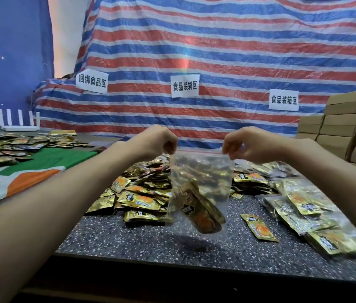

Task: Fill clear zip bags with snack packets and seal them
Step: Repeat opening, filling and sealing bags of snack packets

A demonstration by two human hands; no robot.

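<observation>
My hands hold up a clear zip bag (201, 182).
Left hand (153, 142) and right hand (246, 143) pinch its red-striped top corners; gold snack packets (203, 212) sag inside.

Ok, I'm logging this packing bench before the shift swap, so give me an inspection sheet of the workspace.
Surface: dark speckled table, bare at the near middle.
Job's things: clear zip bag held up above the table, snack packets inside; loose packet pile behind it; filled bags at right.
Clutter: single packet lying alone; more packets far left on a green-and-orange cloth.
Hands: left hand and right hand pinch the bag's top corners.
Cables: nothing seen.
Surroundings: striped tarp with paper signs, cardboard boxes, white router.
</observation>
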